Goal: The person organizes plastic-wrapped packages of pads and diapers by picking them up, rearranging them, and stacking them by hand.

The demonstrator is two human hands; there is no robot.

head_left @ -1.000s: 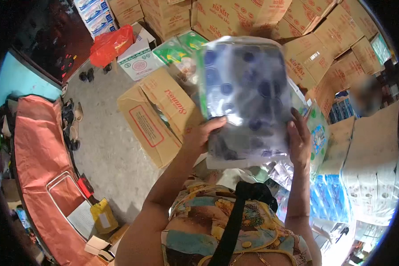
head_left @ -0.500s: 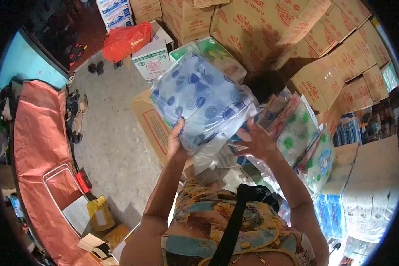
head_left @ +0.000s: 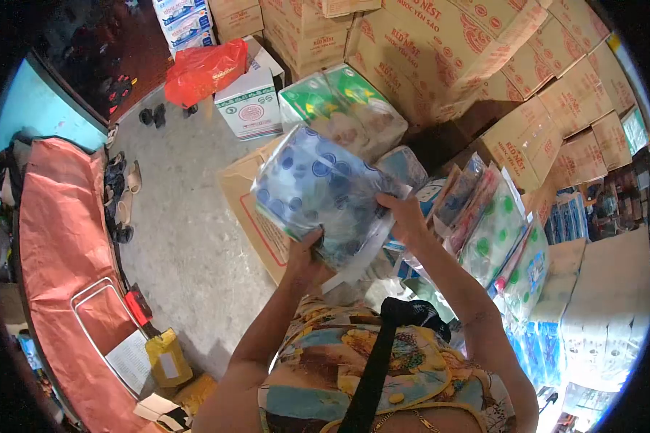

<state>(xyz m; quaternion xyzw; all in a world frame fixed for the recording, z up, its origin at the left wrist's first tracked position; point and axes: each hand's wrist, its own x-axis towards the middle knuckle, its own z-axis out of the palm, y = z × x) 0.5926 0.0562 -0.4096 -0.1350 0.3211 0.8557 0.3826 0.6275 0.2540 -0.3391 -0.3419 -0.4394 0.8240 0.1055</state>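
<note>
Both my hands hold a flat, plastic-wrapped packet with blue circles (head_left: 307,184) in front of my body. My left hand (head_left: 305,254) grips its near edge, thumb on top and the other fingers hidden underneath. At the right edge, my right hand (head_left: 404,216) pinches the clear wrapping, its fingers partly out of sight. Below the packet lies a brown cardboard box (head_left: 240,191), mostly covered by it. Close to my right forearm stands a row of similar clear packets with green dots (head_left: 495,229).
Behind the packet sits a green plastic-wrapped bundle (head_left: 339,94), beside a white carton (head_left: 249,108) and a red plastic bag (head_left: 206,71). Stacked brown cartons (head_left: 426,50) rise at the back. Shoes (head_left: 126,191) line the concrete floor (head_left: 173,238) by an orange-red sheet (head_left: 65,216).
The packet has come lower and nearer to me, uncovering the green bundle behind. My right hand, spread and off the packet's corner before, has closed on its right edge.
</note>
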